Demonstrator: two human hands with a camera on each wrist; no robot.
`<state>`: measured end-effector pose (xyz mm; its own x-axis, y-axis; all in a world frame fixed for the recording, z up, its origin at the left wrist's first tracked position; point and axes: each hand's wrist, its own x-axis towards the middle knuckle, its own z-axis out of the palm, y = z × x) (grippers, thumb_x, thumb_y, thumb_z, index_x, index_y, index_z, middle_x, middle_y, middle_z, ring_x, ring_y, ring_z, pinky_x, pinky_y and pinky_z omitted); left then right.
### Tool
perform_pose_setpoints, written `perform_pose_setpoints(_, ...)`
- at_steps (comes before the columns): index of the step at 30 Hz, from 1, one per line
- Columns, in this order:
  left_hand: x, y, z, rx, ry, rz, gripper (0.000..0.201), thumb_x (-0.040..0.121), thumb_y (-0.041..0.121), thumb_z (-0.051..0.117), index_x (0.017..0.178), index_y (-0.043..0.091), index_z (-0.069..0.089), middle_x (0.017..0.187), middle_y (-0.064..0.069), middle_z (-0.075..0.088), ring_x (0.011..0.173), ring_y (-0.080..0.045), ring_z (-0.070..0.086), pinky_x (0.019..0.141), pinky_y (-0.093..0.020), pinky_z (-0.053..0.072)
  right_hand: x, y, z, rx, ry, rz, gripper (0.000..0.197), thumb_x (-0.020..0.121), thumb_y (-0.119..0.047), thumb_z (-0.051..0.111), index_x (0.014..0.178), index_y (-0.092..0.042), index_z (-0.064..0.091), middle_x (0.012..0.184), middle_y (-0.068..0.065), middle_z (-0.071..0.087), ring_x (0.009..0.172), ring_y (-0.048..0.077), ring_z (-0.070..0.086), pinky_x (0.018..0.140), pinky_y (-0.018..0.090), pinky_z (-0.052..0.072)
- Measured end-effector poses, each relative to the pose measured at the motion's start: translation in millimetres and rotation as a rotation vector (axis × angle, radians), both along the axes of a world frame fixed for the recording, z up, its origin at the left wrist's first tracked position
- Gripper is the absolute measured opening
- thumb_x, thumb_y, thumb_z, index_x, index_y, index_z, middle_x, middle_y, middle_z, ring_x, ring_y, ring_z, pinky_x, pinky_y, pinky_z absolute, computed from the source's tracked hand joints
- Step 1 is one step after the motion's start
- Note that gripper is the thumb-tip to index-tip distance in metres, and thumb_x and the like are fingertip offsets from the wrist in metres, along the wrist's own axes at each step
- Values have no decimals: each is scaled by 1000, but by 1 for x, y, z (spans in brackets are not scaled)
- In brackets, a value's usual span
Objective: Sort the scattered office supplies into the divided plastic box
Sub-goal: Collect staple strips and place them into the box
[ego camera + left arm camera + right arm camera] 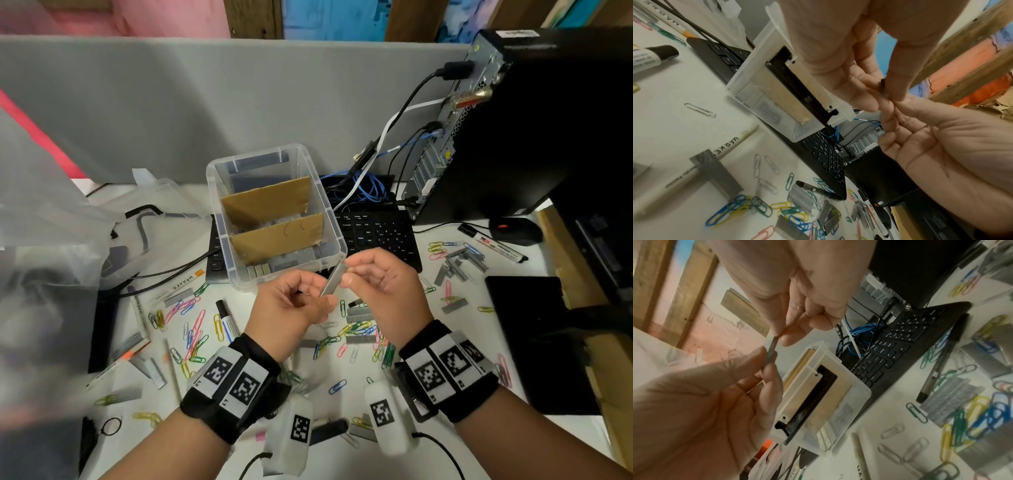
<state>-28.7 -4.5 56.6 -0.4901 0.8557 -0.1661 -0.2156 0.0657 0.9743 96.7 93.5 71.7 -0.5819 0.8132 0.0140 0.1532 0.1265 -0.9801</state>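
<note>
Light is even and soft across the white desk (428, 455), with faint, short shadows under the paper clips (195, 329). The head view bows straight lines toward its edges, and its left side dissolves into a smeared, hazy plastic bag (44, 274). The black computer tower (548, 137) falls to near-featureless dark. In both wrist views the horizon tilts steeply; the near hands fill the frame, pale and soft-focused, and the staple strips (719, 173) by the lower edges are blurred. Fine compression noise softens detail throughout.
</note>
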Motion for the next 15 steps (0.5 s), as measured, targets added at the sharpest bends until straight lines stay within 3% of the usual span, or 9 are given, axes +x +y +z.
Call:
perform_pose_setpoints(2,1,0,-1,-39,-7,-7,17,76,-4,72,77,10,62,65,-3,60,58,-19,62,53,-24,53,-2,2,0,24,-36,55,19,83,1,65,97,-10,65,85,4,71,82,14,69,79,31,56)
perform_pose_setpoints(4,-1,0,-2,-76,-25,-2,17,78,-2,72,76,9,59,62,0,60,57,-16,63,52,-24,52,-2,3,0,114,-118,148,26,81,0,65,102,-15,62,89,-2,70,84,8,66,73,21,50)
perform_pose_setpoints(7,-5,0,-3,-99,-44,12,19,79,0,71,74,9,56,58,2,56,57,-18,59,56,-27,50,-2,1,3,290,-286,292,46,73,-15,74,115,-18,54,98,-10,62,90,5,58,73,10,41)
perform_pose_setpoints(9,-6,1,-3,-102,-57,23,24,80,-1,70,68,11,53,53,2,52,59,-23,53,59,-32,46,-6,-1,4,373,-400,352,61,68,-30,79,121,-21,49,104,-10,56,93,5,52,78,14,41)
perform_pose_setpoints(10,-7,1,-3,-106,-56,27,26,79,-1,71,65,12,53,52,2,51,61,-24,52,60,-33,45,-8,-3,5,444,-447,359,63,67,-36,78,121,-22,48,106,-11,55,95,7,51,81,22,43)
perform_pose_setpoints(12,-7,1,-3,-119,-31,27,30,78,-1,72,61,14,53,51,1,48,58,-23,48,56,-31,41,-15,-6,5,605,-489,339,56,66,-45,67,113,-22,50,103,-11,54,96,11,52,80,34,45)
perform_pose_setpoints(15,-7,0,-2,-130,-1,20,32,79,-1,71,61,13,50,50,5,44,49,-16,40,53,-27,37,-23,-8,8,708,-504,313,47,64,-50,51,100,-20,53,93,-10,54,88,16,53,73,37,46)
